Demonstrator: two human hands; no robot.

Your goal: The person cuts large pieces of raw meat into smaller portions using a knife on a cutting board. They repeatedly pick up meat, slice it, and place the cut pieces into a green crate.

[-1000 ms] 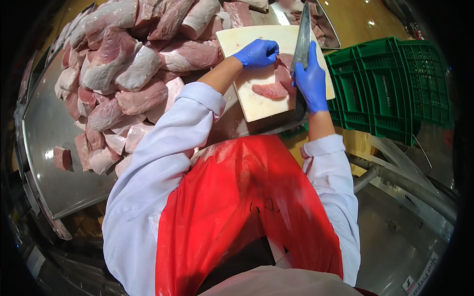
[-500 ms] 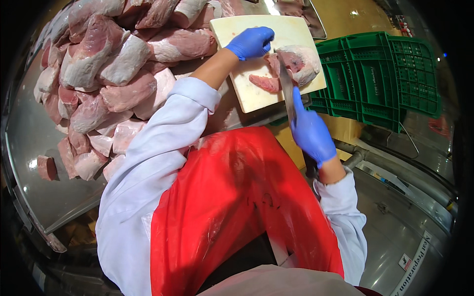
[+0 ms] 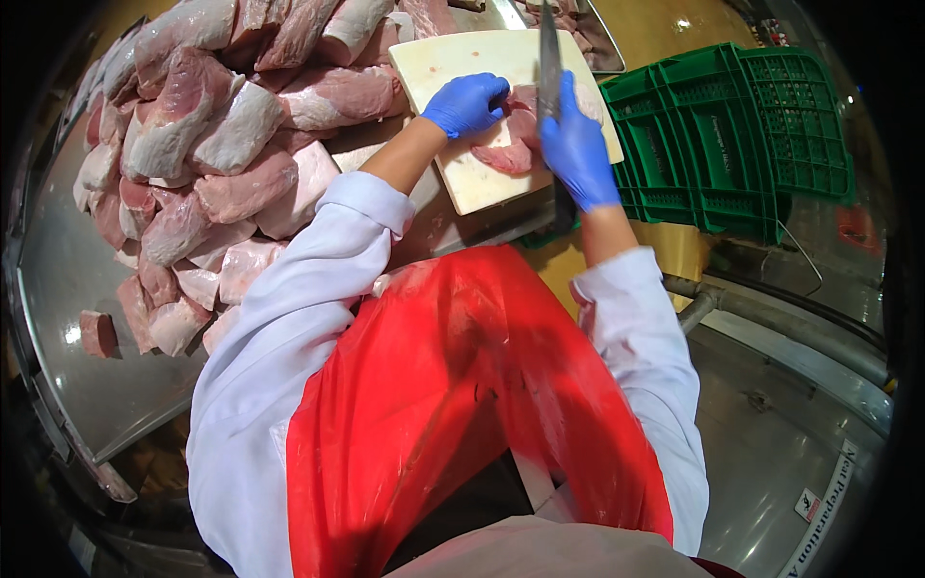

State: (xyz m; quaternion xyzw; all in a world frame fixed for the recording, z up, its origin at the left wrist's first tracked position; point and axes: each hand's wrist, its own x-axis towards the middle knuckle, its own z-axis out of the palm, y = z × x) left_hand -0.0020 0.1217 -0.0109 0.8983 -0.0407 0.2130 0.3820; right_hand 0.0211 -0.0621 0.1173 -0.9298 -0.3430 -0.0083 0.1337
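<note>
Two blue-gloved hands work over a pale cutting board (image 3: 469, 196), which sits at a slant ahead of the person. The right hand (image 3: 578, 152) is wrapped around a long knife (image 3: 549, 69), its blade pointing away from the body and its dark handle reaching below the palm. The left hand (image 3: 466, 104) is curled, knuckles up, with its fingertips at the upper left edge of a piece of raw meat (image 3: 508, 157); whether they pinch it or only press against it cannot be told. That piece lies on the board, right of its middle, partly hidden by the blade and the right hand, with a paler portion showing beyond the blade. Whether the blade touches the meat is unclear too.

To the left, a large heap of raw meat cuts (image 3: 246, 183), pink with whitish fat, is piled on a metal table (image 3: 67, 241). One small chunk (image 3: 97, 333) lies apart, near the table's left edge. Green plastic crates (image 3: 708, 144) stand just beside the board's right side. At the top, a metal tray (image 3: 607, 43) holds more meat. The person wears a red apron (image 3: 434, 337) over white sleeves (image 3: 631, 318) with turned-back cuffs.
</note>
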